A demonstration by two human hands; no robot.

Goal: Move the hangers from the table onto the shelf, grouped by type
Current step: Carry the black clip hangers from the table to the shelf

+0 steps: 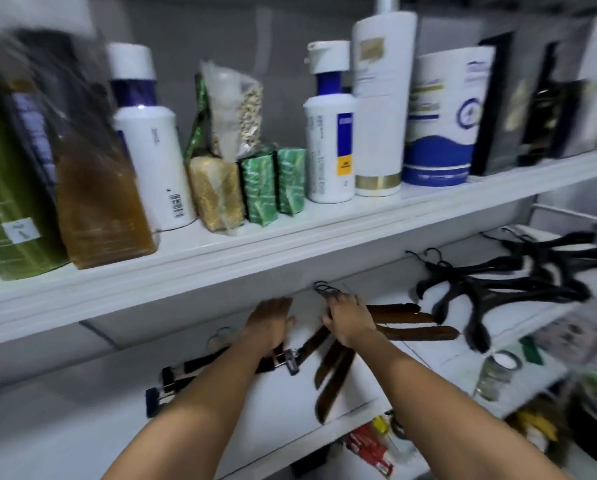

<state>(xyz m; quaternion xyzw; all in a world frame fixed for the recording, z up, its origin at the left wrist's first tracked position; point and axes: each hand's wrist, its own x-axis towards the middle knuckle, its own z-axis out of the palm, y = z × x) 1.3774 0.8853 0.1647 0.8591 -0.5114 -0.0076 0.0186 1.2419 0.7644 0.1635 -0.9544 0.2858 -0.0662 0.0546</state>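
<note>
We see the right hand point(349, 318) with fingers curled over the brown hangers point(415, 332), gripping them where their arms meet, just below the wire hooks point(325, 289). The left hand point(271, 323) lies flat beside it, fingers straight, resting on the end of the clip hangers point(200, 365). Both groups lie on the shelf point(82, 427), brown ones in the middle, clip ones to the left. To the right, apart from them, we find a pile of black hangers point(498, 282). Bottles point(148, 140) stand on the upper shelf point(325, 233).
</note>
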